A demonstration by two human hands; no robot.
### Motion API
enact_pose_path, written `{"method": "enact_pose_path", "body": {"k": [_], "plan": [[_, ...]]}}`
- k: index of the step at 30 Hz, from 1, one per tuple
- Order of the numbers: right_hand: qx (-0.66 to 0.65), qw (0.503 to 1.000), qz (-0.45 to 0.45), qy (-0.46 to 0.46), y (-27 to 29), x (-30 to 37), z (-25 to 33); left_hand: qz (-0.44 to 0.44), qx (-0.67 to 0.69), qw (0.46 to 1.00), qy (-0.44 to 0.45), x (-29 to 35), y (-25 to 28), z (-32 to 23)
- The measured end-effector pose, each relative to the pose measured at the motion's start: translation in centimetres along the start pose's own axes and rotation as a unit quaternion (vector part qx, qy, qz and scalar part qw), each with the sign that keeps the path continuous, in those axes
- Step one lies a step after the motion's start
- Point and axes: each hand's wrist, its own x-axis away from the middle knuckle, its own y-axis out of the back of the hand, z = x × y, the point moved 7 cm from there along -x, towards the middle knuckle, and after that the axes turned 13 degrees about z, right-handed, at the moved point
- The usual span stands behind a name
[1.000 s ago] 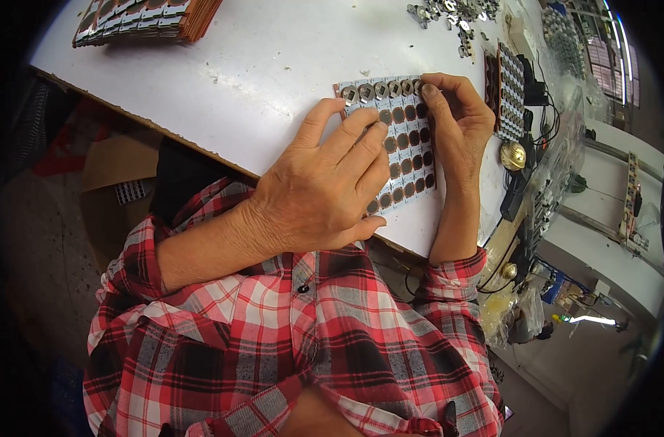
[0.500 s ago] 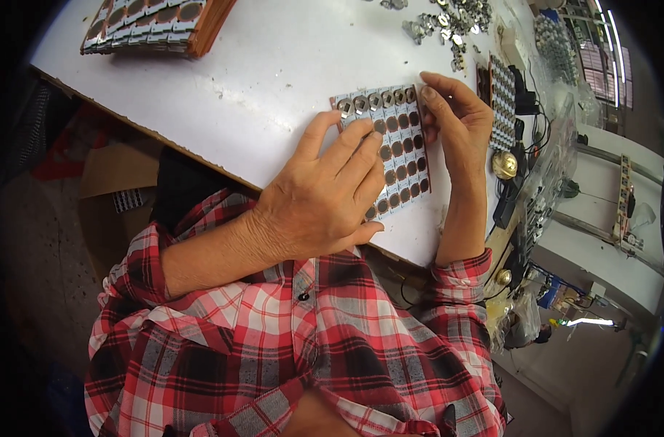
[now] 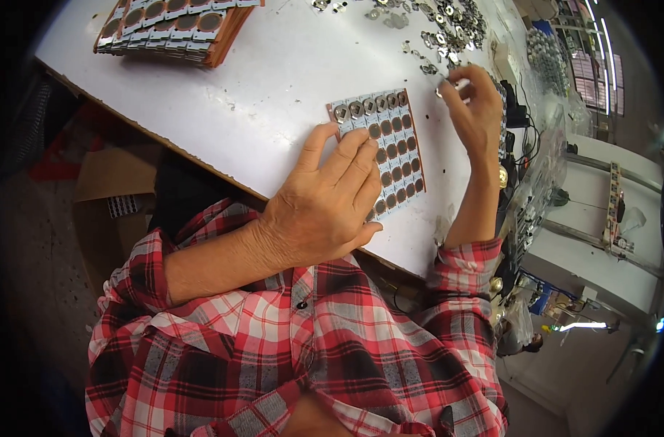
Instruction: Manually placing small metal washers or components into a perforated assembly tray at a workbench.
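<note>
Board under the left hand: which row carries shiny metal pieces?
The far row of the board, just beyond the left hand: only it shows metal pieces; the other visible rows show dark circles.

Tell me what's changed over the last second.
The right hand has left the panel's upper right corner and moved up and right, close to the loose metal pieces; whether it holds one is unclear. The left hand stays on the panel, whose far row still carries its metal pieces. The stack of panels stays at upper left.
</note>
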Motion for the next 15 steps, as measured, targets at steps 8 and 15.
{"method": "enact_pose_path", "body": {"k": [8,15], "plan": [[-0.221,0.969,0.018,-0.112,-0.3,6.8,-2.8,0.001,-0.018,1.000,0.004,0.0,0.4,0.2],[-0.302,0.940,-0.102,-0.122,0.5,8.4,-4.5,0.002,-0.038,0.999,0.012,-0.1,0.3,0.2]]}}
